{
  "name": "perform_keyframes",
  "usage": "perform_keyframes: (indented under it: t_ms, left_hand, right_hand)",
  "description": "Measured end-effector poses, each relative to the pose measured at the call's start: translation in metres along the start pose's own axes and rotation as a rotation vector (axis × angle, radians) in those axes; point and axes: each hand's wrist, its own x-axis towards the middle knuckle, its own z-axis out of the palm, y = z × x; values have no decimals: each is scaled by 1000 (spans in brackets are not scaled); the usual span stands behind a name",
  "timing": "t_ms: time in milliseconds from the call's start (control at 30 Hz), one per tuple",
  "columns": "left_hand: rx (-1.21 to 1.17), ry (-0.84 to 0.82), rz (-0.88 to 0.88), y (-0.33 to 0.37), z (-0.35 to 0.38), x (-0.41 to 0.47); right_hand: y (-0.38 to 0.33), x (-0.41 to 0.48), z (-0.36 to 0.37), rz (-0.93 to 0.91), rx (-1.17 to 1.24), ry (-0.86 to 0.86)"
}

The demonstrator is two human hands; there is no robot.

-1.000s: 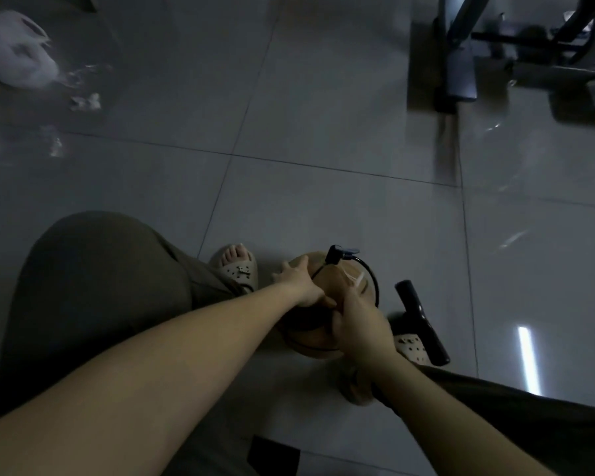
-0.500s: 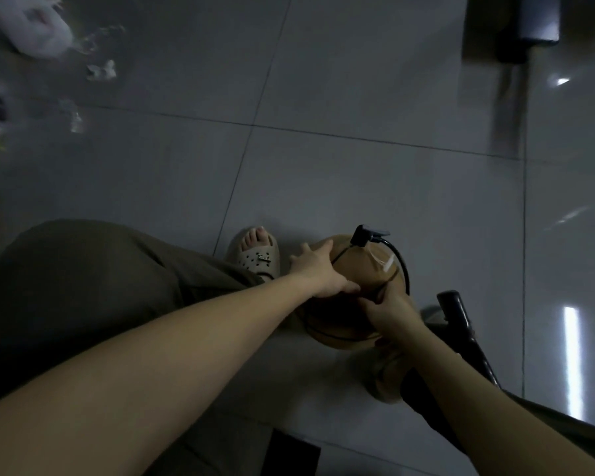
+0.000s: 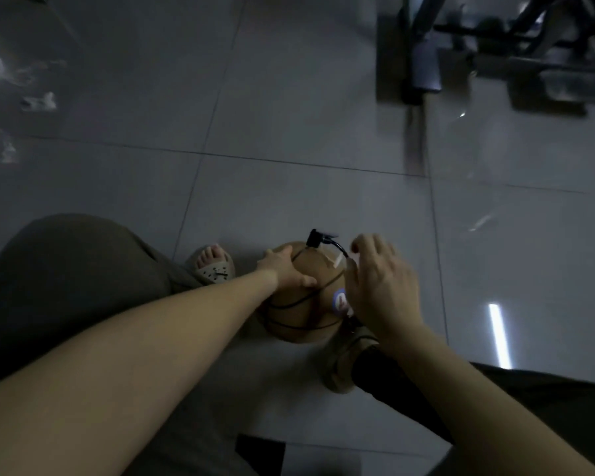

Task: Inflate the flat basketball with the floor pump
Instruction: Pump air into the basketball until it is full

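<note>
A brown basketball (image 3: 299, 304) with black seams rests on the tiled floor between my feet. My left hand (image 3: 285, 269) presses on its upper left side and holds it steady. A black pump head (image 3: 315, 239) sits on the top of the ball, and its black hose (image 3: 340, 249) curves right and disappears under my right hand (image 3: 382, 286). That hand hovers over the ball's right side, fingers spread and holding nothing. The pump's body and handle are hidden behind it.
My sandalled left foot (image 3: 213, 266) is just left of the ball and my right shoe (image 3: 344, 365) is just below it. A dark metal machine frame (image 3: 423, 63) stands at the far right. Pale scraps (image 3: 38, 103) lie at the far left.
My right hand has come off the ball's lower right side, risen and opened. The pump handle, visible before, is now covered by it. My left hand stays on the ball.
</note>
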Motion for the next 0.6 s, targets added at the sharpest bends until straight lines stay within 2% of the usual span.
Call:
perform_keyframes:
  t_ms: [33, 67, 167, 233, 300, 367, 400, 500, 567, 600]
  left_hand:
    - [-4, 8, -3, -1, -1, -1]
    - [-8, 19, -3, -3, -1, -2]
    - [-16, 24, 16, -3, 4, -6]
    - [-3, 20, 14, -6, 6, -10]
    - [2, 18, 0, -7, 9, -14]
    - [5, 18, 0, -5, 11, -17]
    - [6, 15, -2, -5, 12, -17]
    - [17, 2, 13, -5, 15, -18]
    - [29, 14, 18, -4, 14, -18]
    - [26, 17, 19, -4, 13, -17]
  right_hand:
    - [11, -6, -6, 51, -80, -38]
    - [20, -13, -8, 132, -143, -151]
    - [34, -38, 5, 294, -122, -465]
    - [33, -50, 9, 237, -113, -484]
    - [29, -47, -2, 172, -135, -372]
    - [30, -33, -19, 207, -114, -228]
    - [29, -27, -29, 243, -116, -210]
    - [25, -35, -27, 367, -133, -412]
    - [28, -51, -5, 503, -31, -566]
    - [29, -58, 4, 553, 39, -588]
